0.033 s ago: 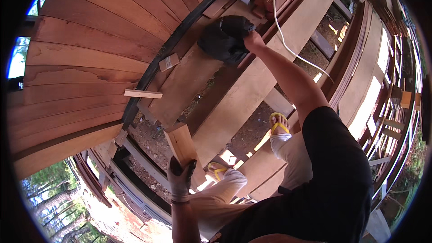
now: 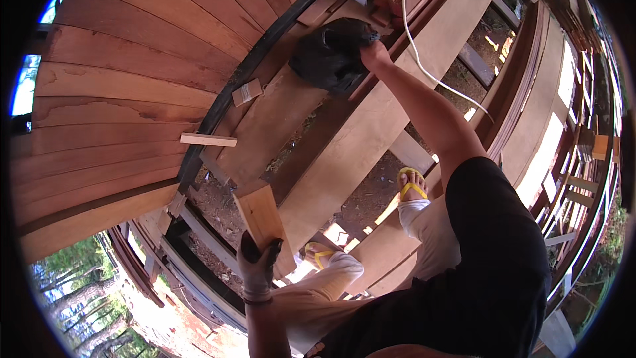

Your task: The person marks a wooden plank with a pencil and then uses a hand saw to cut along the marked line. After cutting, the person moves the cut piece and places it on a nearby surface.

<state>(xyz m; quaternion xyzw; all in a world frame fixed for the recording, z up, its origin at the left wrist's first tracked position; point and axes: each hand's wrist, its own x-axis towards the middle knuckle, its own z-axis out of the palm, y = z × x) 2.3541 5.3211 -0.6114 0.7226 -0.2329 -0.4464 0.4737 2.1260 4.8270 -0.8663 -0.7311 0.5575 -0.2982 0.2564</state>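
Observation:
My left hand [image 2: 257, 266], in a glove with dark fingertips, is closed around the lower end of a short wooden block [image 2: 261, 215]. The block slants up and to the left, above the gap between the boards. Farther off, my bare right hand [image 2: 375, 57] grips the gathered edge of a black plastic bag [image 2: 323, 59]. The bag sits on the planks beside the curved dark edging; what is inside it cannot be seen.
A reddish plank deck [image 2: 126, 73] spreads at the left behind black edging [image 2: 228, 89]. A thin wood strip [image 2: 208, 139] and a small offcut [image 2: 247, 93] lie near it. A white cable [image 2: 421, 56] crosses the boards at right. Open gaps between boards show the ground below.
My left hand and the wooden block have shifted slightly to the left. My right hand stays on the black bag, almost unmoved.

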